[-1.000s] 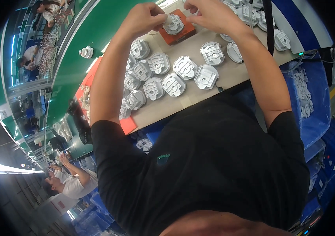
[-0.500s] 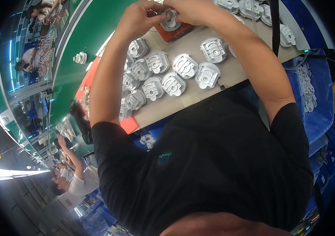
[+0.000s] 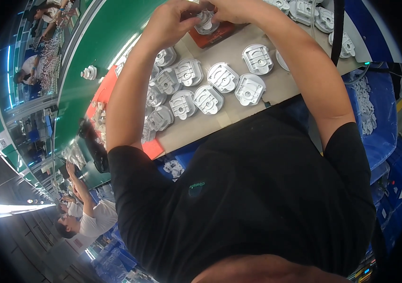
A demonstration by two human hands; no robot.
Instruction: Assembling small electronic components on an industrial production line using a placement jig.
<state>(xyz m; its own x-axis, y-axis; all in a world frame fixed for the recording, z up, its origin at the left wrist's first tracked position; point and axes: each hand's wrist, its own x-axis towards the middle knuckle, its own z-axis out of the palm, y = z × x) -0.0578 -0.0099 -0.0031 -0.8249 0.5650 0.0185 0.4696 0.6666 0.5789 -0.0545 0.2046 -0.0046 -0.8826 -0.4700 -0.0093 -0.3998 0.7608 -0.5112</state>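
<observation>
At the far edge of the worktable, my left hand (image 3: 178,20) and my right hand (image 3: 231,10) close in from both sides on a round white plastic housing (image 3: 206,24). My left thumb and fingers grip its left side, while the right fingers press at its top and right. Some fingertips run out of the picture at the upper edge. Below the housing is a reddish-brown block (image 3: 214,37). Between my forearms, several similar white housings (image 3: 223,78) lie in loose rows on the beige work surface (image 3: 231,111).
More housings (image 3: 303,12) crowd the far right. A dark upright strap or post (image 3: 337,33) stands beside them. Blue bins (image 3: 380,118) with small white parts are at the right. A single white piece (image 3: 88,72) sits on the green belt (image 3: 76,94). Co-workers (image 3: 95,217) are at the left.
The view has shifted slightly. Both hands stay at the housing over the block, with the right fingers drawn a little closer over its top.
</observation>
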